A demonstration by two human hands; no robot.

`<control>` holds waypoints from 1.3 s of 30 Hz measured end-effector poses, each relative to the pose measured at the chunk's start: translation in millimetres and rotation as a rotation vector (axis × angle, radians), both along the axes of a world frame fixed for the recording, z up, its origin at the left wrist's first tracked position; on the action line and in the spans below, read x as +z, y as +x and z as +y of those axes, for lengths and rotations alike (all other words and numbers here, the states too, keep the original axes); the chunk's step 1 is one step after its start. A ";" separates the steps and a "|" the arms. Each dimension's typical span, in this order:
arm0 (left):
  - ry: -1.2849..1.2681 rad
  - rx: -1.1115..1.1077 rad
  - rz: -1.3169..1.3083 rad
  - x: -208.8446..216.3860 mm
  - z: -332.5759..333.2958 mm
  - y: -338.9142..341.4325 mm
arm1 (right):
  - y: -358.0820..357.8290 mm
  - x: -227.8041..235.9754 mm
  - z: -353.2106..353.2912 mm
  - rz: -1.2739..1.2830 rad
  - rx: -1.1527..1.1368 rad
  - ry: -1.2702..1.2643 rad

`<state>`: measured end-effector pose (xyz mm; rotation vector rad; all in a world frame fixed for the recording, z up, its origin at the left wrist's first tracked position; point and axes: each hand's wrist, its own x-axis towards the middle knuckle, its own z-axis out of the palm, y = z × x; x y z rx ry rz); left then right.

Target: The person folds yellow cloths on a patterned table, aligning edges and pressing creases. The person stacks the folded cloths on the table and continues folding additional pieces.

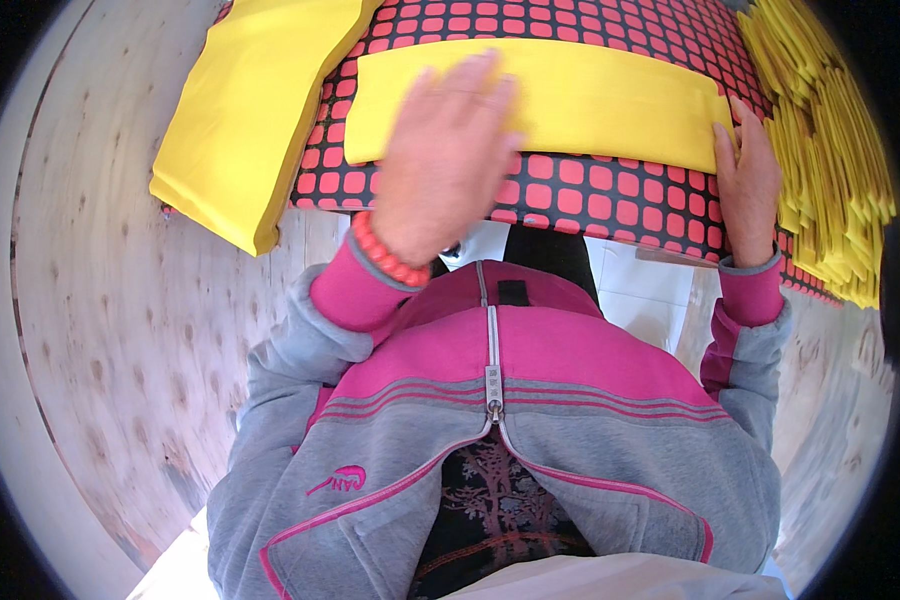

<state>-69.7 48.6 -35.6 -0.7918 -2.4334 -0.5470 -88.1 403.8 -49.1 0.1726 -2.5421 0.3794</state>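
A flat, folded strip of yellow cloth lies across a red-and-black patterned surface in front of me. My left hand, smeared by motion, is stretched out over the left part of the strip, with its fingers extended and nothing held. At the strip's right end, my right hand has its thumb and fingers closed about the edge. A red bead bracelet circles my left wrist.
To the left, a larger piece of yellow cloth hangs over the surface's edge. Many folded yellow pieces are stacked at the right. Pale wooden boards flank me, and white floor tiles show beneath.
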 end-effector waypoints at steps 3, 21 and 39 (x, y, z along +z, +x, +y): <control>-0.088 -0.096 -0.050 -0.7 28.1 -2.6 | 0.0 0.5 -0.1 -0.009 -0.012 -0.008; -0.205 -0.052 -0.169 -8.4 38.2 -30.5 | 13.6 15.8 -13.3 0.115 -0.155 -0.015; -0.188 -0.008 -0.165 -5.4 39.5 -33.0 | 45.9 24.5 -104.8 -0.109 0.407 -0.013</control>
